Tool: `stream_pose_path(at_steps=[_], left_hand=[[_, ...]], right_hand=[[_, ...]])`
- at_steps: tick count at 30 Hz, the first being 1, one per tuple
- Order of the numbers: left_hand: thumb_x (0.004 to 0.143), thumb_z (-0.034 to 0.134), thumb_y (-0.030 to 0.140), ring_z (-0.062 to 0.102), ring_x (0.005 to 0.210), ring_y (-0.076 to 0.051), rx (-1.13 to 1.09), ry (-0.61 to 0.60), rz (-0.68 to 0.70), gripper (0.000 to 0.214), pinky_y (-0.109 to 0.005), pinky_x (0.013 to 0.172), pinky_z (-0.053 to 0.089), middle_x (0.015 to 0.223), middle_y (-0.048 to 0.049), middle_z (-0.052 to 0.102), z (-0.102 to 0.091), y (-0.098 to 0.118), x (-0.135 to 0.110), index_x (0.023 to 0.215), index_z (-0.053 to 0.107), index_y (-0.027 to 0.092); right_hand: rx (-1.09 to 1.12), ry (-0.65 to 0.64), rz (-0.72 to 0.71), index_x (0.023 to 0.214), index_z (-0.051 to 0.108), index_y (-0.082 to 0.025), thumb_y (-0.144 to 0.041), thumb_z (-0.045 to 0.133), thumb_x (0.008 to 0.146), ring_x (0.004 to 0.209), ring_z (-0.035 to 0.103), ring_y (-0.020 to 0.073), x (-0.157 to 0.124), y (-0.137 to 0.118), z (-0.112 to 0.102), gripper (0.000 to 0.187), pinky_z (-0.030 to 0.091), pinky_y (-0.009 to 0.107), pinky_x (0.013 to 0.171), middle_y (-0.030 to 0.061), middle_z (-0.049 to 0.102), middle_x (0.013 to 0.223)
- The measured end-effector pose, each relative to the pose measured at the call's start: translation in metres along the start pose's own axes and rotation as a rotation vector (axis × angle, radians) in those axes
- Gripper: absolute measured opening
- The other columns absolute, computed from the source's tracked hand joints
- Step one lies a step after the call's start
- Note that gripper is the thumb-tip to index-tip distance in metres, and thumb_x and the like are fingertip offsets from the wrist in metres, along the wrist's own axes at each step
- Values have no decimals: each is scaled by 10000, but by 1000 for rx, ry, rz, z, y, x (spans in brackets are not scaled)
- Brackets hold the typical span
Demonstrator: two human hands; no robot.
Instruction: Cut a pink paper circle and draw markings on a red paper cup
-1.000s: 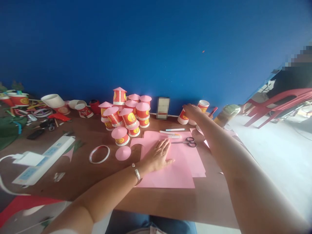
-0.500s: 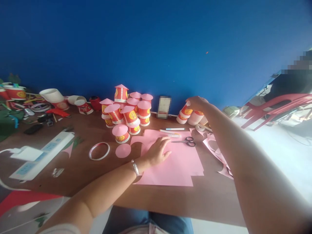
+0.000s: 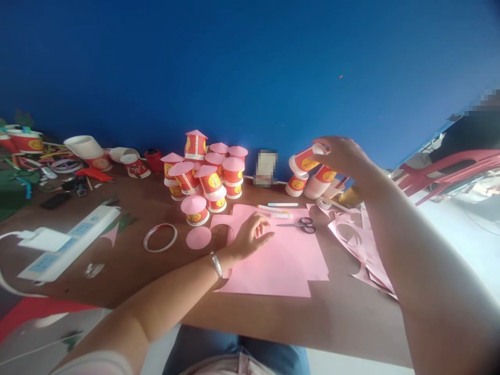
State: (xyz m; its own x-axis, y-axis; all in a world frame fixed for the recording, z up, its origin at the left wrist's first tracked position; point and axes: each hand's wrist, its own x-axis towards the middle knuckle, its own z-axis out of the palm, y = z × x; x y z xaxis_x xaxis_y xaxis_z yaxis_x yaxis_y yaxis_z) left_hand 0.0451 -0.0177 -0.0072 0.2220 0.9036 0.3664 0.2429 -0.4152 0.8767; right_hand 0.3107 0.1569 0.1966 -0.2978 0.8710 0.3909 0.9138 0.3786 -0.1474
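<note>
A red and white paper cup (image 3: 305, 160) with a gold emblem is tilted in my right hand (image 3: 339, 153), its fingers closed round one end. Beneath it, another red paper cup (image 3: 297, 184) stands upside down on the table, beside a stack of cups (image 3: 321, 182). My left hand (image 3: 252, 237) rests over the pink paper sheets (image 3: 289, 260), fingers loosely curled and apart, with nothing in them. Black-handled scissors (image 3: 304, 225) and a glue stick (image 3: 282, 214) lie on the paper. Several inverted cups with pink cone roofs (image 3: 195, 204) are piled left of the sheets.
A pink paper disc (image 3: 199, 237) and a white ring (image 3: 160, 238) lie left of my hand. Further left is a power strip (image 3: 70, 245). Cut paper scraps (image 3: 353, 242) and a tape roll (image 3: 324, 202) are at right. A blue wall (image 3: 250, 78) rises behind the table.
My right hand has lifted the paper cup up off the one below and tilted it. The fingers of my left hand have curled a little more over the paper.
</note>
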Motion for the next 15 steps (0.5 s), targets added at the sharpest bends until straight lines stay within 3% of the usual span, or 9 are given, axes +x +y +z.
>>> stream_pose_path(at_steps=[3, 6, 9, 12, 15], left_hand=[[905, 800, 562, 708, 1076, -225, -218, 102, -92, 632, -418, 925, 617, 1368, -147, 669, 1, 0, 4, 1380, 551, 228], [917, 785, 554, 678, 1271, -267, -353, 112, -129, 772, -477, 1050, 596, 1565, -185, 556, 1, -2, 6, 1535, 431, 255], [922, 775, 520, 679, 1244, -254, -361, 129, -154, 642, -467, 1046, 585, 1500, -169, 596, -1, -4, 7, 1427, 498, 236], [864, 818, 480, 691, 1135, -228, -323, 249, -159, 463, -423, 1017, 573, 1266, -120, 689, -3, -4, 9, 1170, 603, 208], [844, 793, 421, 687, 963, -189, -339, 208, -157, 289, -352, 911, 571, 1026, -61, 713, -3, -1, 11, 958, 660, 192]], right_hand=[[376, -121, 30, 1400, 722, -245, -399, 751, 974, 977, 745, 279, -54, -20, 11, 454, 610, 417, 847, 136, 802, 1187], [681, -265, 99, 1347, 747, -248, -500, 796, 897, 891, 769, 267, -104, -38, 41, 518, 646, 386, 734, 91, 814, 1062], [844, -313, 187, 1334, 748, -228, -592, 838, 818, 891, 775, 267, -134, -46, 68, 638, 657, 388, 734, 89, 821, 1069], [944, -246, 262, 1336, 741, -214, -639, 871, 761, 881, 777, 271, -145, -45, 82, 727, 662, 393, 735, 96, 824, 1067], [971, -241, 279, 1302, 754, -240, -636, 894, 744, 975, 786, 291, -150, -41, 89, 698, 663, 370, 732, 102, 818, 1138]])
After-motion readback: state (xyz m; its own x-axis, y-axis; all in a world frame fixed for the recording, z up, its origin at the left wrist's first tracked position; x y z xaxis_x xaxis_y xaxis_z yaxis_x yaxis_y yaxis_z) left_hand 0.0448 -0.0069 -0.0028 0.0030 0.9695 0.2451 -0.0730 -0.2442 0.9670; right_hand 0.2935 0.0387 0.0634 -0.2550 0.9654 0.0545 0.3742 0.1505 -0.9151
